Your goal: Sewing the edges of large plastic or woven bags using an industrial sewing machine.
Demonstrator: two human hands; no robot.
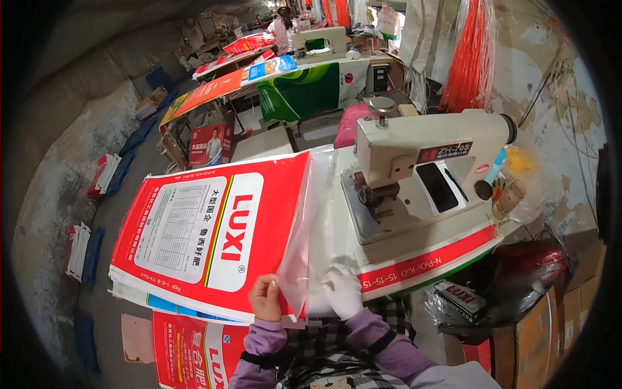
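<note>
Red/wht sack [212,227] flat, clear liner [299,256] past 3 o'clock edge; L grip [265,298] pinching 5 o'clock corner, R grip [343,292] can't tell; table [329,217] strip free, 3 o'clock.

"Where's the print, from mid-view?"
"Sack [210,223], eight o'clock: big red letters on white."
"Machine [398,146], two o'clock?"
"Dark label [446,151], pale letters and digits."
"Four o'clock?"
"Red strip [427,264]: white letters, digits."
</note>
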